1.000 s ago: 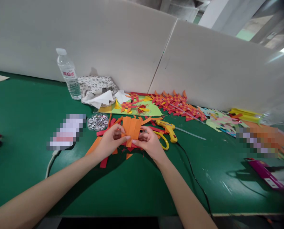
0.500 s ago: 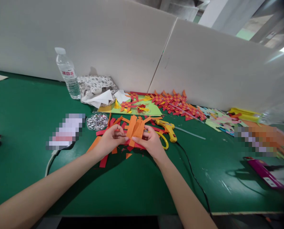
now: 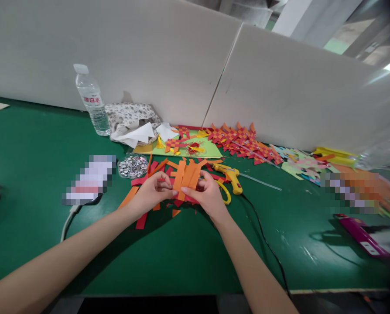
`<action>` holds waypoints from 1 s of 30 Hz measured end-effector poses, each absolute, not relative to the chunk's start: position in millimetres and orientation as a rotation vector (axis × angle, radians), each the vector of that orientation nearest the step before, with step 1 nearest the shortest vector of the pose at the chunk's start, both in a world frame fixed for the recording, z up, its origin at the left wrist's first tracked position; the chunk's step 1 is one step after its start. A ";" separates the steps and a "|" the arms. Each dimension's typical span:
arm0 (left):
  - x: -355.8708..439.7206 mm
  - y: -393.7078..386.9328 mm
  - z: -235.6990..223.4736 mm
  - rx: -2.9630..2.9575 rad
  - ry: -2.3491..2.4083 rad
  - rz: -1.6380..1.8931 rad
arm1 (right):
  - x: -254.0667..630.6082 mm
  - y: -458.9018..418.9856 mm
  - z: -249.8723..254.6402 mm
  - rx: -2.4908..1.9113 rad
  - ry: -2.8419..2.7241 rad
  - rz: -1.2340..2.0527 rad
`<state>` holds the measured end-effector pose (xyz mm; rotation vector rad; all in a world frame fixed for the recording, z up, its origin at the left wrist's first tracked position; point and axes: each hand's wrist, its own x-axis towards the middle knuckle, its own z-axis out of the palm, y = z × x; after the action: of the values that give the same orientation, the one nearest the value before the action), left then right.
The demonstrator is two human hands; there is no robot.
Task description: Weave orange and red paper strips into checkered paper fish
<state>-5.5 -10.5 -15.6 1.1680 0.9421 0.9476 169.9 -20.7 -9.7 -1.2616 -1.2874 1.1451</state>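
Note:
Several orange paper strips (image 3: 187, 176), side by side and partly overlapping, are held up between my two hands. My left hand (image 3: 155, 189) pinches their lower left edge with thumb and fingers. On the right, my right hand (image 3: 208, 192) grips them with its thumb lying across the front and its fingers behind. Beneath them red and orange paper strips (image 3: 141, 220) and small scraps lie in a loose heap. A yellow glue gun (image 3: 233, 179) rests just right of my right hand, close to a yellow ring-shaped handle (image 3: 227, 196). A clear dish of googly eyes (image 3: 132, 166) stands beyond my left hand.
A water bottle (image 3: 93, 104) stands by a patterned cloth pouch (image 3: 129, 117) against the partition. Red-and-orange woven paper fish (image 3: 244, 141) are piled at the back. A phone (image 3: 90, 181) lies left; the glue gun's black cable (image 3: 263, 237) trails right. A purple power strip (image 3: 358, 235) sits far right.
The orange strips between my hands have flattened out and lie more evenly side by side. My hands stay in nearly the same place.

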 end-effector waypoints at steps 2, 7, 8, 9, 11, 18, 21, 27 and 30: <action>-5.1 -11.0 -15.1 1.162 0.938 0.945 | 169.4 -20.8 -9.6 -1.271 -1.300 1.126; -4.8 -12.5 -11.6 1.145 0.931 0.937 | 168.9 -21.2 -10.0 -1.270 -1.310 1.127; -4.8 -12.7 -10.8 1.141 0.934 0.938 | 168.8 -21.4 -10.0 -1.258 -1.310 1.135; -4.8 -12.8 -10.1 1.136 0.942 0.942 | 168.9 -21.7 -10.0 -1.245 -1.314 1.141; -4.8 -12.4 -9.8 1.135 0.961 0.958 | 169.0 -22.2 -10.0 -1.231 -1.333 1.143; -5.9 -10.5 -13.1 1.184 0.998 0.923 | 170.9 -22.1 -13.2 -1.310 -1.418 1.023; -7.3 -10.7 -13.7 1.164 1.024 0.890 | 171.0 -22.2 -13.4 -1.333 -1.432 0.989; -8.5 -10.0 -15.0 1.208 1.031 0.876 | 169.0 -23.6 -10.0 -1.334 -1.425 0.968; -8.3 -9.5 -15.9 1.250 1.027 0.887 | 169.0 -24.0 -9.3 -1.344 -1.430 0.961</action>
<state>-8.3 -9.5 -15.9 1.2497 1.0266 0.8870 169.0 -24.0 -9.3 -1.3442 -1.4301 0.9609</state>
